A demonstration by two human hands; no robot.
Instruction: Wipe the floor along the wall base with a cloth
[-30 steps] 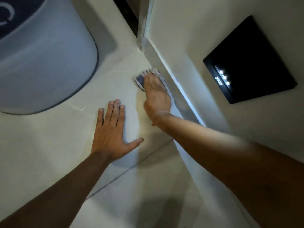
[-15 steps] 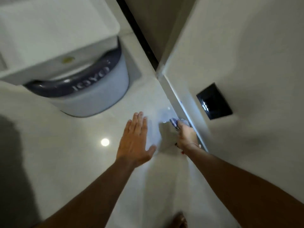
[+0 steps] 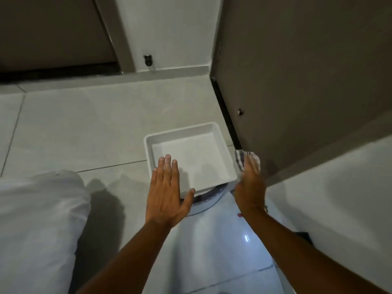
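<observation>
My right hand holds a small striped cloth that sticks out past the fingers. It is raised beside the white wall on the right, where the wall meets a grey door panel. My left hand is open, fingers together and thumb out, palm down, overlapping the near left corner of a white square tray. I cannot tell if it touches the tray. The tiled floor stretches ahead to the wall base.
The tray rests on a round grey appliance whose rim shows under it. A white rounded object fills the lower left. A dark strip runs along the door's foot. A black fitting is on the far pillar.
The view has swung up and forward from the floor by the wall. Both hands have lifted off the floor; the right still holds the cloth, and the left now hovers over the tray.
</observation>
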